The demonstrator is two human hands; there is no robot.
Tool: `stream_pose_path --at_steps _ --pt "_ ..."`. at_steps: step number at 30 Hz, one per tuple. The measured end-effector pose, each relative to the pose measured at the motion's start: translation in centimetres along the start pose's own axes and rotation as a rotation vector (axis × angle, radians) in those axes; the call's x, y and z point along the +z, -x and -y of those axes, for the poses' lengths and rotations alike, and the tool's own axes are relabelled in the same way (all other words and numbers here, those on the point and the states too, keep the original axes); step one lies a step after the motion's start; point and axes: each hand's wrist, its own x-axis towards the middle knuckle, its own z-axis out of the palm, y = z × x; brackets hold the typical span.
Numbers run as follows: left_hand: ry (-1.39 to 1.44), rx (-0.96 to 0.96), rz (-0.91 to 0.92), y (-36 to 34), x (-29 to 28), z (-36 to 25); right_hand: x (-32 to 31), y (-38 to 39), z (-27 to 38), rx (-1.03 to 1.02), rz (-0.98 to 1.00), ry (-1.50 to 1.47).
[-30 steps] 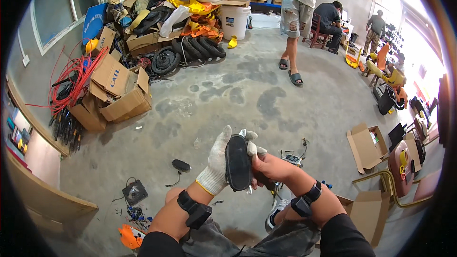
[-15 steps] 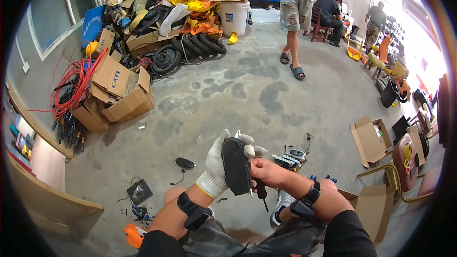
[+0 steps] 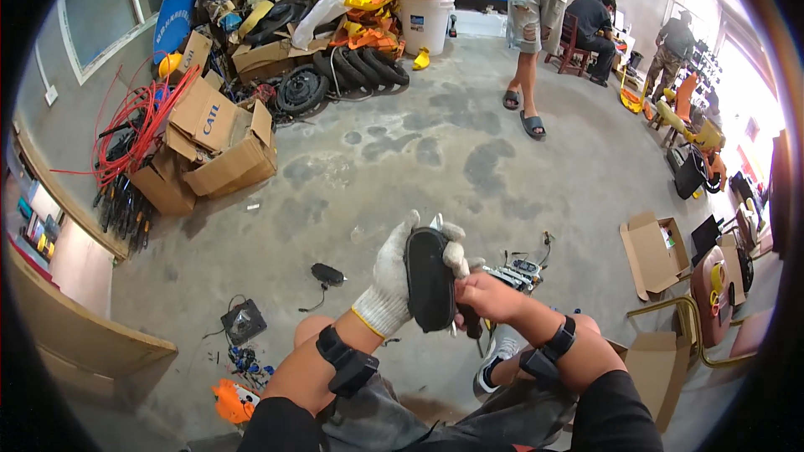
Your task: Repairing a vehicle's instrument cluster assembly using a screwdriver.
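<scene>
Your gloved left hand (image 3: 393, 268) is clamped around a black oblong case (image 3: 430, 280). Your bare right hand (image 3: 490, 296) curls around a dark-handled tool (image 3: 471, 321) beside it.

White knitted glove (image 3: 383, 297) with a yellow-edged cuff (image 3: 370, 325) on the left hand (image 3: 392, 268); boxy black armbands (image 3: 354, 372), black sleeves (image 3: 615, 414); I see grey shorts (image 3: 373, 418) toward six o'clock, pale laced shoe (image 3: 500, 356).

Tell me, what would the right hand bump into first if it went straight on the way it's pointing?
Most likely the black oval part that the gloved left hand holds: the right hand points at its side edge, so close that they may be touching. Depth is hard to judge.
</scene>
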Motion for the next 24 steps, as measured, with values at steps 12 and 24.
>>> stream_pose_path --at_steps 12,24 --pt "-0.046 0.163 -0.225 -0.7 0.7 -1.6 -6.8 2.6 4.6 -0.399 -0.762 -0.361" --pt "-0.291 0.131 -0.316 -1.0 0.1 -0.5 -7.7 2.6 4.6 -0.929 -1.052 -0.240"
